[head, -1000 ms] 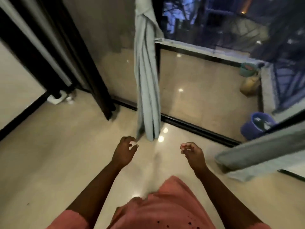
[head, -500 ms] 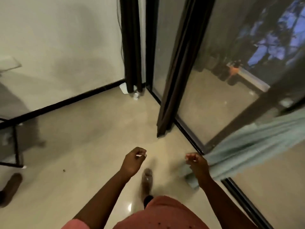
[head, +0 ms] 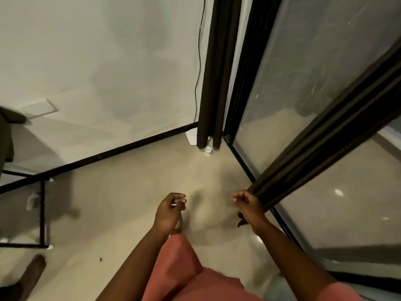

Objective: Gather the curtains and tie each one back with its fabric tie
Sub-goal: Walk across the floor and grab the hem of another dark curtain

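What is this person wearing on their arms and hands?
Nothing on the hands: the left hand and right hand are bare, with no gloves, rings or watch visible. Both forearms are bare too. Salmon-pink sleeves begin near the shoulders, matching the pink garment.

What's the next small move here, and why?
Probably reach the right hand a little further right and close it around the lower end of the dark curtain. That curtain hangs loose against the glass door, and no tie shows on it. The right hand's loosely curled fingers are beside its folds; the left hand holds nothing.
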